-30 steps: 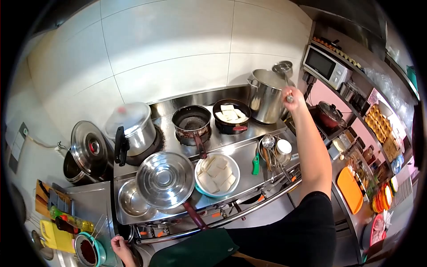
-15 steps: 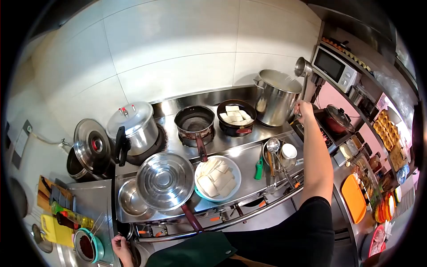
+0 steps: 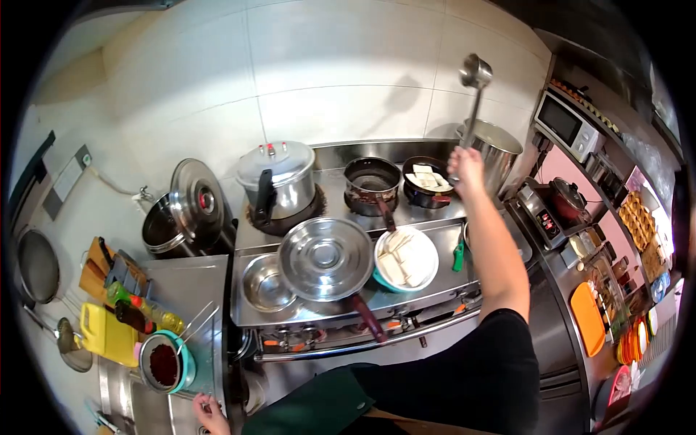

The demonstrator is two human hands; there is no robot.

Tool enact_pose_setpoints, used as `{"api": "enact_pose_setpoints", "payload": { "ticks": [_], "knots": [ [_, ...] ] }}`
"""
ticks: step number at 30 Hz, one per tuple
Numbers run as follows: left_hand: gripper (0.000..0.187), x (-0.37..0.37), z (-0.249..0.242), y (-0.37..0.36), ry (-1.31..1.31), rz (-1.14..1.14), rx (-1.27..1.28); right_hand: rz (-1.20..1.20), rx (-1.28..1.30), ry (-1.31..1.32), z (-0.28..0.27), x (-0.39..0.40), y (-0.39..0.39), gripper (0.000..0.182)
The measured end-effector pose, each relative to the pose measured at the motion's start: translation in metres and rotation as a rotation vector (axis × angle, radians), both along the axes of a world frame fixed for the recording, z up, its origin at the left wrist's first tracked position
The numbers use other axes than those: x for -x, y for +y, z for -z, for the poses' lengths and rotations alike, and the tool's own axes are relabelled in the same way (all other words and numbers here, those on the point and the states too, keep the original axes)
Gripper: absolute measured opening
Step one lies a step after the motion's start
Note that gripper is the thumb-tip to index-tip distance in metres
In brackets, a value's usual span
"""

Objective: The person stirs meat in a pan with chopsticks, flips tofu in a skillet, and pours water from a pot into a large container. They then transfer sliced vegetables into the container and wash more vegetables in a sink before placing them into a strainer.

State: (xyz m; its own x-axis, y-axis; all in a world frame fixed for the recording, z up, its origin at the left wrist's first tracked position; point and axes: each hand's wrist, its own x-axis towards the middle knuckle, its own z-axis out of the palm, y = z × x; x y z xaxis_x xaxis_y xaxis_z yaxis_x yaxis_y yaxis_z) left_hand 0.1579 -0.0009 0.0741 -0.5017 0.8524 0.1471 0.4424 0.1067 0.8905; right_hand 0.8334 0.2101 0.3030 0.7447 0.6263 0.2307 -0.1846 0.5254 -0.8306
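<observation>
Over the shiny steel stove (image 3: pixel 335 185), my right hand (image 3: pixel 467 167) grips a long silver ladle (image 3: pixel 477 101), best held level; my half-open left hand (image 3: pixel 210 415) seems empty.

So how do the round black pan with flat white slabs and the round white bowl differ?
The round black pan is dark, the round white bowl pale. The pan stands towards the back of the steel stove; the bowl sits nearer its front. Both hold flat white slabs.
</observation>
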Motion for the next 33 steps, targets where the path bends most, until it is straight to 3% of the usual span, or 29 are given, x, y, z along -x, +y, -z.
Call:
{"api": "enact_pose_setpoints", "payload": {
  "ticks": [1,3,6,7,8,9,12,14,16,21,24,25,26,27,29,30,31,32,33],
  "knots": [
    [0.021,0.017,0.002,-0.013,-0.001,-0.042,-0.021,-0.240,-0.066,0.029,0.008,0.027,0.009,0.014],
    [0.022,0.040,-0.016,-0.040,-0.069,-0.081,-0.019,-0.503,-0.062,0.221,0.010,0.124,0.007,0.013],
    [0.025,0.125,0.047,-0.070,-0.118,-0.133,-0.163,-0.925,0.003,0.319,0.027,0.240,0.007,0.018],
    [0.013,0.157,0.078,-0.074,0.224,-0.198,-0.371,-1.032,0.046,0.338,0.027,0.266,0.010,0.018],
    [0.014,0.127,0.029,-0.081,-0.187,-0.333,-0.175,-1.160,0.096,0.357,0.026,0.294,0.015,0.018],
    [0.015,0.157,0.053,-0.095,-0.260,-0.325,-0.064,-1.186,0.156,0.264,0.020,0.327,0.018,0.028],
    [0.009,0.153,0.043,-0.100,-0.301,-0.439,-0.114,-1.436,0.246,0.125,0.009,0.414,0.047,0.018],
    [0.011,0.155,0.040,-0.099,-0.295,-0.481,-0.135,-1.490,0.331,-0.005,0.014,0.469,0.078,0.024],
    [0.011,0.159,0.040,-0.099,-0.232,-0.538,-0.108,-1.466,0.402,-0.070,0.011,0.531,0.092,0.011],
    [0.013,0.173,0.038,-0.104,-0.133,-0.665,-0.186,-1.297,0.633,-0.210,0.089,0.653,0.199,0.005],
    [0.014,0.176,0.036,-0.103,-0.106,-0.776,-0.169,-1.224,0.697,-0.396,0.169,0.694,0.318,0.003],
    [0.015,0.172,0.028,-0.099,-0.160,-0.817,-0.156,-1.187,0.563,-1.422,0.177,0.699,0.347,0.005],
    [0.018,0.167,0.021,-0.095,-0.153,-0.822,-0.120,-0.911,0.271,-2.416,0.185,0.707,0.371,0.009],
    [0.020,0.162,0.017,-0.091,-0.192,-0.833,-0.129,-0.825,0.163,-2.536,0.199,0.714,0.389,0.009],
    [0.022,0.152,0.015,-0.084,-0.224,-0.857,-0.133,-1.001,0.394,-2.200,0.227,0.728,0.423,0.011],
    [0.023,0.147,0.015,-0.082,-0.179,-0.877,-0.086,-1.198,0.617,-1.719,0.242,0.735,0.440,0.012],
    [0.024,0.145,0.015,-0.079,-0.134,-0.894,-0.040,-1.307,0.949,-0.734,0.256,0.742,0.457,0.013],
    [0.024,0.145,0.014,-0.078,-0.129,-0.900,-0.037,-1.282,1.063,-0.298,0.256,0.747,0.462,0.014],
    [0.025,0.144,0.013,-0.079,0.109,-0.835,0.094,-1.248,1.099,0.212,0.257,0.753,0.465,0.015]
  ]
}}
